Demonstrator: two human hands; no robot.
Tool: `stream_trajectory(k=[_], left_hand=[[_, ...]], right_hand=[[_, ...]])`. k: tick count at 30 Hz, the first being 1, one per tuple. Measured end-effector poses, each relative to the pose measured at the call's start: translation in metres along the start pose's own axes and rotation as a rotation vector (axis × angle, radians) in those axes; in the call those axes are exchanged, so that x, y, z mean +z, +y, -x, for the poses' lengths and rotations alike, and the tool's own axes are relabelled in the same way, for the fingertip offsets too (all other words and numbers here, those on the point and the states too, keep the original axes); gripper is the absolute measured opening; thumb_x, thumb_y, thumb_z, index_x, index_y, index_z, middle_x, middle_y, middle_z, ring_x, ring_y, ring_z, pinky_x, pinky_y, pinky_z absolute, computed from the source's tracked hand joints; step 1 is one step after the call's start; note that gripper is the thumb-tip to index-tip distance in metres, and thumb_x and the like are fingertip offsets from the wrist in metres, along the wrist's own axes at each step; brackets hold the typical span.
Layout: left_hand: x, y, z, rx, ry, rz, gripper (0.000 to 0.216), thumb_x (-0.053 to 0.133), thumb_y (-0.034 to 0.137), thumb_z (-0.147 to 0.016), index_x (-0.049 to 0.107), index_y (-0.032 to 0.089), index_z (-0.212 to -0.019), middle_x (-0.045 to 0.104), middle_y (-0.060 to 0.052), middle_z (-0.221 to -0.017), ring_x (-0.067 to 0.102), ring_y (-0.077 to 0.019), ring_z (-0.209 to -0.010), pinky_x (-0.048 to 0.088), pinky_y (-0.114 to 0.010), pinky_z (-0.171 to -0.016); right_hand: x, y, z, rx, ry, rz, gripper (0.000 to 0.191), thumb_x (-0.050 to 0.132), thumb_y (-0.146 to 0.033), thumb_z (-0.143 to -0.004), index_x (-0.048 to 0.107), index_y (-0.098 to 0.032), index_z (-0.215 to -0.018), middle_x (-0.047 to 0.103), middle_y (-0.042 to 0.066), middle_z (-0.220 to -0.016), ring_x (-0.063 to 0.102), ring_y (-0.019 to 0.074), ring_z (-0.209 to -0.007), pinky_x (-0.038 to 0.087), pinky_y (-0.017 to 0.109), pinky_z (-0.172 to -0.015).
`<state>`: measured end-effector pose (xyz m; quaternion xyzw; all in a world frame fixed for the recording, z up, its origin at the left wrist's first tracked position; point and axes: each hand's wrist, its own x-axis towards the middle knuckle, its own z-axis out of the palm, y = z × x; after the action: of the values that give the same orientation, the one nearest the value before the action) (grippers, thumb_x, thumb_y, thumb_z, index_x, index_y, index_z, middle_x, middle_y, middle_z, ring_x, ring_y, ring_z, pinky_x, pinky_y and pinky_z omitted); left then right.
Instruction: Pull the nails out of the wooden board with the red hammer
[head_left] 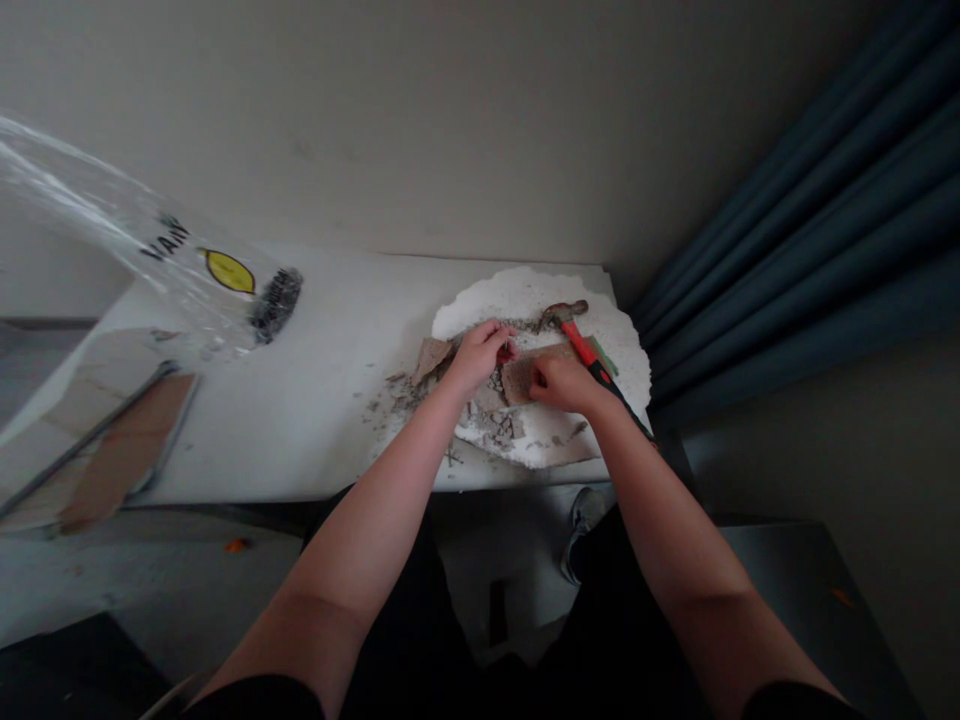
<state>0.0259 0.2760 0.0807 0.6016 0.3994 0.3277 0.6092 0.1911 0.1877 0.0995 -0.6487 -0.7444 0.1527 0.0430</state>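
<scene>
My left hand (480, 352) is closed in a pinch on a small red thing that I cannot make out, over broken brown and grey fragments (491, 405). My right hand (561, 383) is closed with its fingers curled onto a flat brown broken piece (521, 375). Both hands work over a white crumbly slab (525, 295) on a white table (322, 400). A hammer (581, 340) with a red handle lies on the slab just right of my right hand, its head pointing away from me.
A clear plastic bag (172, 260) with a yellow label hangs at the left over the table. A flat brown board with a metal bar (120, 440) lies at the table's left end. Dark blue curtains (810, 250) hang on the right. A shoe (581, 520) shows below the table.
</scene>
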Motion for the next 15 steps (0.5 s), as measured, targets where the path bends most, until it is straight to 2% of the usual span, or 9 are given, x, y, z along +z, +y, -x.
stream_trajectory(k=[3, 7, 10, 12, 15], left_hand=[[0.0, -0.001, 0.0, 0.009, -0.004, -0.019, 0.023, 0.05, 0.038, -0.101, 0.062, 0.019, -0.097, 0.069, -0.003, -0.078, 0.067, -0.0177, -0.078, 0.054, -0.031, -0.075], [0.0, -0.001, 0.0, 0.006, 0.0, -0.016, 0.022, 0.049, 0.035, -0.101, 0.063, 0.019, -0.099, 0.07, -0.003, -0.079, 0.067, -0.0179, -0.077, 0.054, -0.032, -0.076], [0.0, 0.0, 0.001, 0.001, -0.005, -0.02, 0.02, 0.048, 0.031, -0.101, 0.063, 0.018, -0.097, 0.07, -0.003, -0.079, 0.068, -0.0178, -0.077, 0.054, -0.032, -0.077], [0.001, 0.001, 0.002, 0.008, -0.012, -0.032, 0.02, 0.048, 0.03, -0.101, 0.063, 0.018, -0.097, 0.071, -0.004, -0.08, 0.068, -0.0179, -0.076, 0.054, -0.032, -0.076], [0.001, 0.002, 0.003, 0.022, -0.034, -0.069, 0.02, 0.049, 0.03, -0.1, 0.064, 0.018, -0.094, 0.072, -0.005, -0.081, 0.068, -0.0181, -0.077, 0.054, -0.032, -0.075]], right_hand=[[0.0, 0.003, 0.001, -0.002, 0.004, -0.041, 0.007, 0.065, -0.02, -0.088, 0.07, -0.016, -0.085, 0.072, 0.007, -0.083, 0.058, 0.019, -0.072, 0.031, 0.03, -0.061], [0.0, 0.008, 0.006, -0.095, 0.034, -0.139, 0.005, 0.065, -0.016, -0.088, 0.069, -0.016, -0.092, 0.071, 0.006, -0.089, 0.058, 0.0181, -0.077, 0.037, 0.028, -0.068], [0.0, 0.009, 0.009, -0.145, 0.059, -0.149, 0.008, 0.06, -0.012, -0.09, 0.066, -0.017, -0.086, 0.069, 0.007, -0.092, 0.058, 0.0185, -0.082, 0.04, 0.029, -0.074], [-0.001, 0.01, 0.01, -0.156, 0.104, -0.166, 0.01, 0.059, -0.012, -0.089, 0.062, -0.018, -0.082, 0.067, 0.006, -0.089, 0.057, 0.0184, -0.081, 0.04, 0.029, -0.074], [-0.006, 0.013, 0.009, -0.148, 0.24, -0.289, 0.009, 0.057, -0.014, -0.087, 0.055, -0.019, -0.08, 0.063, 0.005, -0.084, 0.056, 0.0178, -0.077, 0.041, 0.029, -0.072]])
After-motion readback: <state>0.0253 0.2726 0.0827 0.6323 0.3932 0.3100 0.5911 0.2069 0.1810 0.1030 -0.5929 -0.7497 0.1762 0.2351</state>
